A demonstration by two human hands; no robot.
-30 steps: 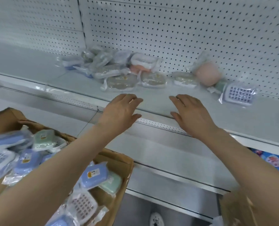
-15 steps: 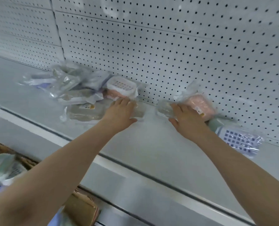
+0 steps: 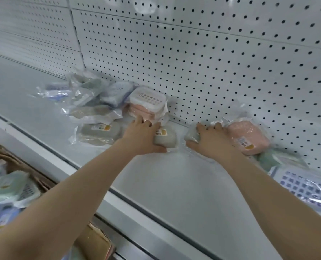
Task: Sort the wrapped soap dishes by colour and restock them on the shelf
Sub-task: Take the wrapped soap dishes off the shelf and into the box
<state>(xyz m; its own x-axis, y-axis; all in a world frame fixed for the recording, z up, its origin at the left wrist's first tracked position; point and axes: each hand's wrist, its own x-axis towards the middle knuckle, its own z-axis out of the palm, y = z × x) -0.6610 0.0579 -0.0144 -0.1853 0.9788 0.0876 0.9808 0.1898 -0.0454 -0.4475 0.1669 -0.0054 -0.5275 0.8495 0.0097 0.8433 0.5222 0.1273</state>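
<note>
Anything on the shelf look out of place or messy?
Yes. The back-left heap of plastic-wrapped soap dishes mixes blue, green, grey and pink at odd angles. At right, a pink wrapped dish lies tilted over a green wrapped dish. The left hand grips a grey wrapped dish, the right hand a second grey dish.

White shelf w/ wrapped soap dishes along its back.

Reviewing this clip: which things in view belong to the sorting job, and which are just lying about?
Job: left hand gripping a grey plastic-wrapped soap dish; right hand gripping a pale plastic-wrapped soap dish; pink wrapped soap dish; pile of wrapped dishes; white metal shelf; brown cardboard box of dishes.
Just there: white perforated back panel.
</note>
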